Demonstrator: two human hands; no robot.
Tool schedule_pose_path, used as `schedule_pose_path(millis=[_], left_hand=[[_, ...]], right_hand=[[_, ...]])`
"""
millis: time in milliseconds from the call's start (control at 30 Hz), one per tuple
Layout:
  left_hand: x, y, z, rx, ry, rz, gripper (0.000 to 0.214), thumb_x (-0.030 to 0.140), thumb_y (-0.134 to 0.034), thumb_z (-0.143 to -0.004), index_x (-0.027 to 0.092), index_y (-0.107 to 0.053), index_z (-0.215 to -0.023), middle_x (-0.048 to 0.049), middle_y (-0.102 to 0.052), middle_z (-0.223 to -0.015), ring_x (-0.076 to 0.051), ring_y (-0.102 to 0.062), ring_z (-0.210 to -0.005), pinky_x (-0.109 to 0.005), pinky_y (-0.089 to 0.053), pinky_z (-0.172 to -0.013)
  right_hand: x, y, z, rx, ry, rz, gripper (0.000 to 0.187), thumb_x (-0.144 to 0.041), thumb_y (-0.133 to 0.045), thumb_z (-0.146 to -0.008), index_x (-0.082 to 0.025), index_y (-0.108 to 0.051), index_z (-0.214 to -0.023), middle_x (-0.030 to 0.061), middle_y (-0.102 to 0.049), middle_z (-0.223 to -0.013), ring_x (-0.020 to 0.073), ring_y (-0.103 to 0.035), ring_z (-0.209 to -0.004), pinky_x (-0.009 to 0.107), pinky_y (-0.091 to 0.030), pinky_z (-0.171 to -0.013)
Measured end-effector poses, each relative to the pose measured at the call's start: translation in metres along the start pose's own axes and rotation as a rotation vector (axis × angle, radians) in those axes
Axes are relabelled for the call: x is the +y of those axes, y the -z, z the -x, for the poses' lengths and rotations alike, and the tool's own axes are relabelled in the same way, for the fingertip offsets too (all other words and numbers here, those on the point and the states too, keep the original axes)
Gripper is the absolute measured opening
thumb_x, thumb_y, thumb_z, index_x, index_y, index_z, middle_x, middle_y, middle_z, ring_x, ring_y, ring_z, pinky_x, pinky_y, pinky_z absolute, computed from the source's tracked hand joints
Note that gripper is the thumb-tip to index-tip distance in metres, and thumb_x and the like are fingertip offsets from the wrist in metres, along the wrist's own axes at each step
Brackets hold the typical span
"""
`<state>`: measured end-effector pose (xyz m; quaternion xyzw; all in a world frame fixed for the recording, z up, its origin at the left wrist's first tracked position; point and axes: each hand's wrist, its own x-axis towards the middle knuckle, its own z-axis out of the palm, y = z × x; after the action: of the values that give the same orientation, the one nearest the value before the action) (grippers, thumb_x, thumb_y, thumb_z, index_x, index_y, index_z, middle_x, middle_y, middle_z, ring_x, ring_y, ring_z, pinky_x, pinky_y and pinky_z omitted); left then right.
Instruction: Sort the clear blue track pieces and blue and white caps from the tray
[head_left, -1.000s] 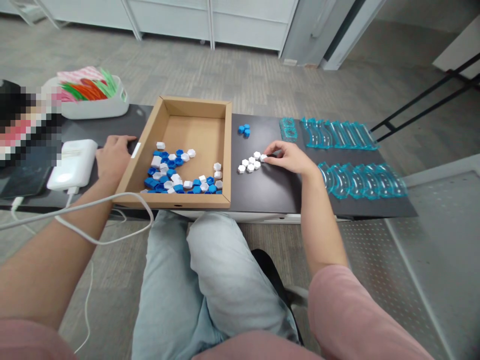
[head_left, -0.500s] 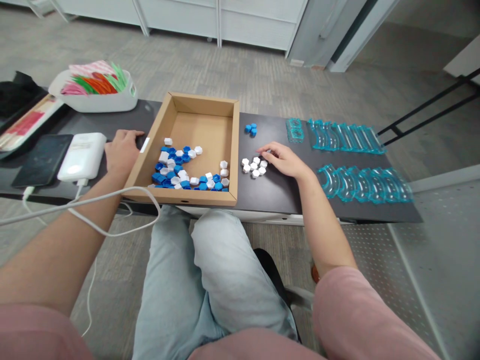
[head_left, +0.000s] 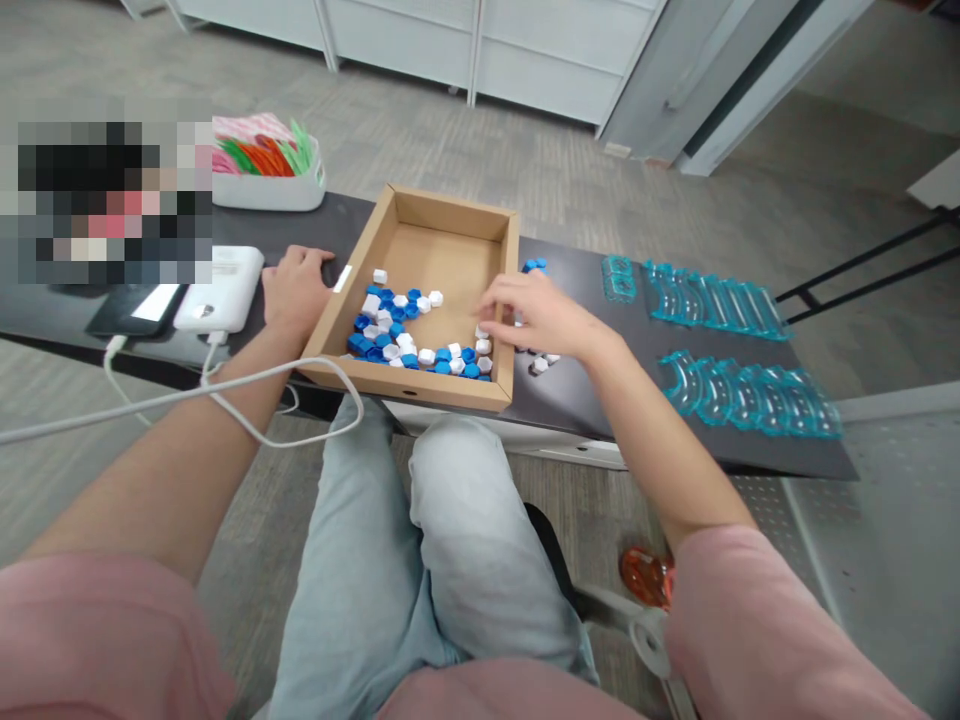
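My left hand lies on the dark table against the left side of a shallow cardboard box, fingers stretched out, holding nothing. In the box's near half are loose white and blue hexagonal pieces. My right hand hangs over the box's right wall, its thumb and fingers apart just above a few white hexagonal pieces in the near right corner. On the table right of the box, white hexagonal pieces are partly hidden beneath that hand. Several blue pieces sit farther back.
Clear teal plastic parts stand in rows at the right, with curved ones nearer me. A smaller teal piece is beside them. To the left are a white power bank, a looping white cable and a white basket.
My right hand has moved left from the white pieces on the table to over the box's right wall. My left hand stays beside the box. The camera view has shifted.
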<state>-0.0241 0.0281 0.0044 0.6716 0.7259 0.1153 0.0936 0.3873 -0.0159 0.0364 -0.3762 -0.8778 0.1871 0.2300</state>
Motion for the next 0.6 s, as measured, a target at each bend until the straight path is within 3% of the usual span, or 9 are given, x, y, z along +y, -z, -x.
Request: schedule_pose_path(millis=[133, 267, 433, 600], left_hand=[[0.0, 0.0, 0.001, 0.014, -0.007, 0.024, 0.074, 0.058, -0.048, -0.115, 0.014, -0.065, -0.173, -0.0277, -0.06, -0.182, -0.045, -0.057, -0.166, -0.058, -0.038, -0.136], [0.001, -0.001, 0.002, 0.023, -0.014, 0.029, 0.08, 0.062, -0.044, -0.114, 0.012, -0.066, -0.173, -0.028, -0.06, -0.18, -0.045, -0.057, -0.166, -0.057, -0.038, -0.136], [0.003, -0.003, 0.001, 0.054, 0.018, 0.046, 0.074, 0.067, -0.053, -0.11, 0.029, -0.07, -0.17, -0.0222, -0.066, -0.177, -0.046, -0.057, -0.167, -0.058, -0.04, -0.136], [0.002, -0.001, 0.004, 0.018, -0.01, 0.036, 0.078, 0.056, -0.044, -0.114, 0.011, -0.065, -0.174, -0.0282, -0.058, -0.183, -0.043, -0.057, -0.165, -0.057, -0.035, -0.139]], right_hand=[[-0.033, -0.018, -0.054, -0.387, 0.109, 0.15, 0.009, -0.032, -0.081, -0.107, -0.025, -0.086, -0.109, 0.0071, -0.089, -0.114, 0.0291, -0.075, -0.11, 0.039, -0.037, -0.096], [-0.043, -0.035, -0.077, -0.534, 0.056, 0.176, 0.008, -0.02, -0.083, -0.098, -0.025, -0.079, -0.095, 0.0007, -0.087, -0.096, 0.0239, -0.075, -0.094, 0.037, -0.039, -0.089], [-0.035, -0.022, -0.064, -0.394, -0.052, -0.149, 0.021, -0.03, -0.091, -0.094, -0.027, -0.076, -0.108, 0.0014, -0.086, -0.1, 0.025, -0.077, -0.092, 0.037, -0.053, -0.087], [0.0, 0.025, -0.014, -0.03, -0.148, -0.358, 0.046, -0.063, -0.103, -0.092, -0.029, -0.079, -0.112, 0.0052, -0.084, -0.109, 0.0254, -0.075, -0.094, 0.042, -0.063, -0.091]])
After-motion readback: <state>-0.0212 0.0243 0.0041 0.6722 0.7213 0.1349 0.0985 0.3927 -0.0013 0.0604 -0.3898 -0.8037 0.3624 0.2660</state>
